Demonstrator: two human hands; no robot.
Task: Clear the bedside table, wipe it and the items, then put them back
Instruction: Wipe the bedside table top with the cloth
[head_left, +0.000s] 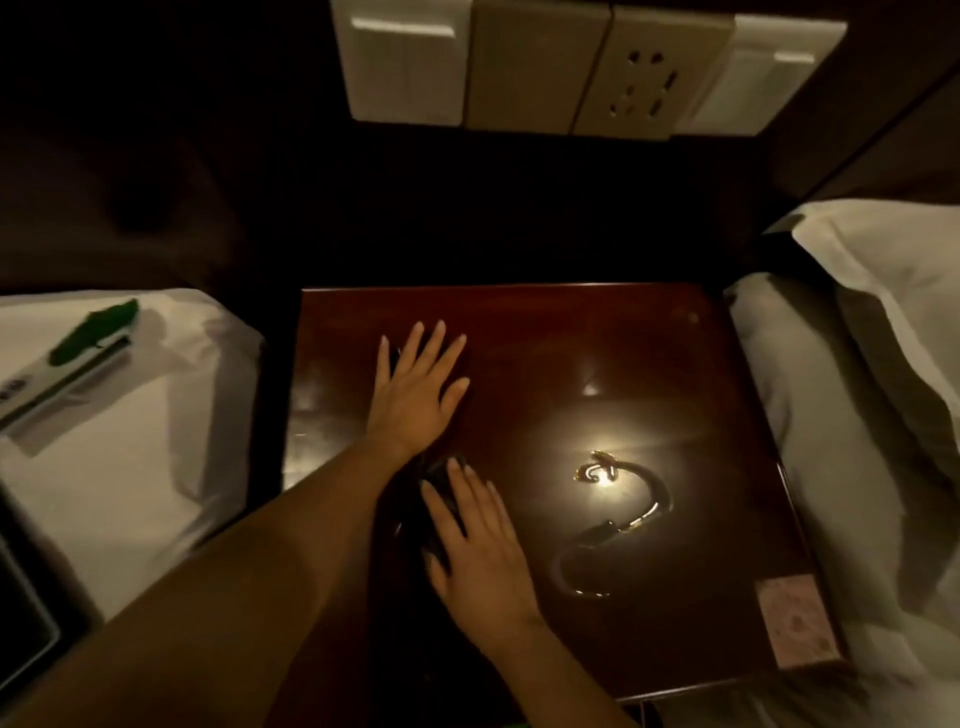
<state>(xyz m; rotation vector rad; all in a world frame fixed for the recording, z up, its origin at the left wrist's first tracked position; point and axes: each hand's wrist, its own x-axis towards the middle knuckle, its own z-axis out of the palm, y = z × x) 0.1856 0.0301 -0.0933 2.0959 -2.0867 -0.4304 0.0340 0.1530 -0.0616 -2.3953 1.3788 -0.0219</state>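
Note:
The dark glossy bedside table (649, 364) fills the middle of the view. My left hand (415, 389) lies flat on its left part with fingers spread and nothing in it. Just nearer, my right hand (480, 551) presses down on a dark cloth (436, 499) that shows under its fingers and thumb side. A thin curved strap with gold fittings (623, 499) lies in a bright glare spot right of my hands. At the table's front right corner lies a small pink packet (797, 621).
A white bed (119, 467) on the left carries a green pen (96, 330) and a white flat device (57, 384). White bedding and a pillow (883, 312) border the table on the right. A switch and socket panel (582, 67) is on the wall behind.

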